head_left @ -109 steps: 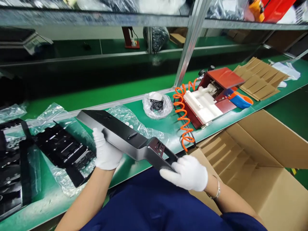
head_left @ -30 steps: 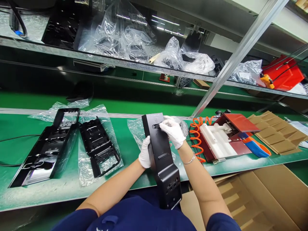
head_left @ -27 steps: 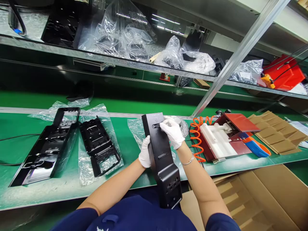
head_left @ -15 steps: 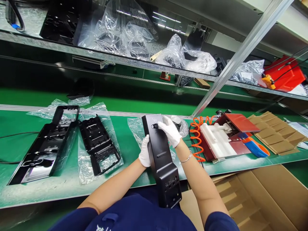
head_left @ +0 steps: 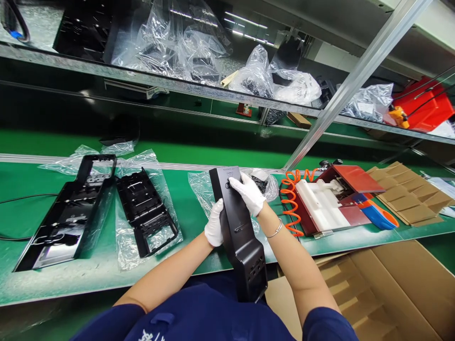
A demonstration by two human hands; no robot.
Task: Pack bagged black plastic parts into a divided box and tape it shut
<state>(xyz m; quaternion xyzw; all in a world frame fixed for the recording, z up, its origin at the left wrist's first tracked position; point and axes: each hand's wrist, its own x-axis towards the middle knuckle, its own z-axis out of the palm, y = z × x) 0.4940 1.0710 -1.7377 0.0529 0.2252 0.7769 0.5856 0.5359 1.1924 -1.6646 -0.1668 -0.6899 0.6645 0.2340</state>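
A long black plastic housing (head_left: 235,215), with a stepped lower end and several cutouts there, is held tilted in front of my body. My gloved left hand (head_left: 214,225) is closed around its left edge. My gloved right hand (head_left: 250,193) rests on the upper right of the housing, its fingertips pressed at a small opening below a triangular warning mark. Whether a small part lies under those fingertips is hidden. Left of my hands, a black open frame (head_left: 145,208) lies on a clear plastic bag (head_left: 126,251). Farther left lies a longer black housing (head_left: 71,215) with wires inside.
A red machine with white blocks (head_left: 325,206) stands at right beside a coiled orange hose (head_left: 292,201) and a blue-orange tape roll (head_left: 382,215). Cardboard dividers (head_left: 410,192) lie beyond. A metal shelf (head_left: 177,84) with bagged parts crosses above. An open carton (head_left: 391,284) sits below right.
The housing has turned slightly in my hands. My right fingertips have shifted a little and now cover more of the small opening; the left hand keeps its hold.
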